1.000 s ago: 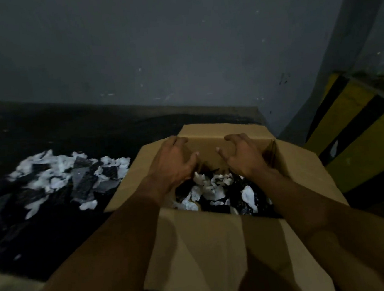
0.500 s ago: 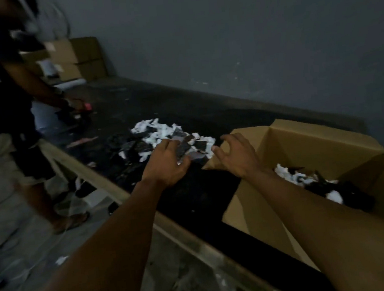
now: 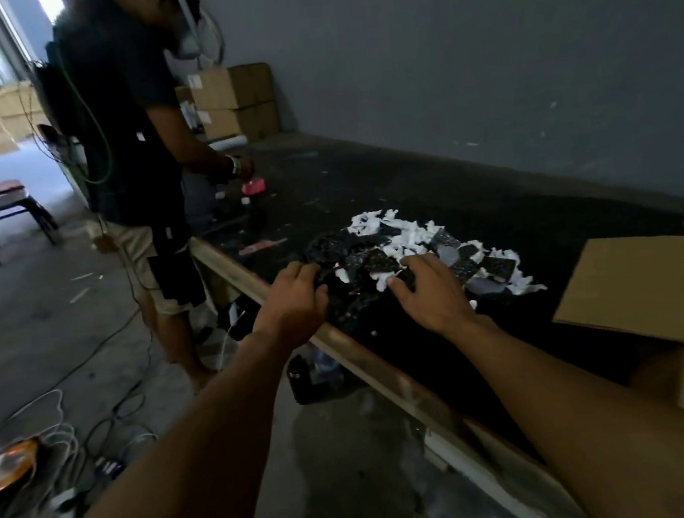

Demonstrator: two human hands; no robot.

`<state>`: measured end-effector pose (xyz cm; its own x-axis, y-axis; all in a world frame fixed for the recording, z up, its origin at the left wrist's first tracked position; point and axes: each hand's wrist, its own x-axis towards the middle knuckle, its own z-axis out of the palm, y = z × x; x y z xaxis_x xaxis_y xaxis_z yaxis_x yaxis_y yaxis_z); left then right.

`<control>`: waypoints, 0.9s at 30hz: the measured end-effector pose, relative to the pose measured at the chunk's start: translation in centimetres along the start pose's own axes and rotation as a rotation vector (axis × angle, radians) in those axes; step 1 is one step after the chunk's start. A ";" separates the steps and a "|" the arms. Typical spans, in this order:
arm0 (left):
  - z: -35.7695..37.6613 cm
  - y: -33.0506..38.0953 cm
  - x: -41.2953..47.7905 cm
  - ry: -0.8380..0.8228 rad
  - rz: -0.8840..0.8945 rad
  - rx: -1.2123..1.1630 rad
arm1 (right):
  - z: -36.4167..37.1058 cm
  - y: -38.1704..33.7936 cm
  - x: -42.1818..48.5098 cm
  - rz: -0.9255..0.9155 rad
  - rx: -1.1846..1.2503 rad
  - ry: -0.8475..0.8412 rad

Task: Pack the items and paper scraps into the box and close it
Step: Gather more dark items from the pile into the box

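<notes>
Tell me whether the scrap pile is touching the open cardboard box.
Apart. The head view shows a bare strip of dark table between the right end of the scrap pile and the near flap of the cardboard box.

The paper scraps point(image 3: 410, 243) mix white shreds with black, white-speckled pieces and a few grey ones. The box point(image 3: 630, 283) is plain tan cardboard. The table point(image 3: 496, 217) is black, and the wall point(image 3: 479, 54) is dull grey.

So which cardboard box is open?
The box at the table's right end, flaps up with scraps inside; the stacked boxes by the far wall look shut.
</notes>
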<state>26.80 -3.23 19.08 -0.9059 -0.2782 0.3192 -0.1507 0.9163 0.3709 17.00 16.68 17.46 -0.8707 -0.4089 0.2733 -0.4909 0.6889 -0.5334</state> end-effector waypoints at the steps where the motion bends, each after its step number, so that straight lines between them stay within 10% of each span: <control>1: 0.0 -1.3 0.4 0.004 0.027 0.013 | 0.9 -0.6 0.3 0.015 0.001 0.001; 27: 12.5 -14.6 28.1 -0.179 0.136 0.016 | 16.8 3.3 26.0 0.274 -0.067 -0.082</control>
<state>-1.41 -20.84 11.77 -0.9738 -0.0979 0.2053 -0.0276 0.9468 0.3206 -6.74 -1.67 9.37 -0.9672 -0.2471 0.0592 -0.2408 0.8173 -0.5236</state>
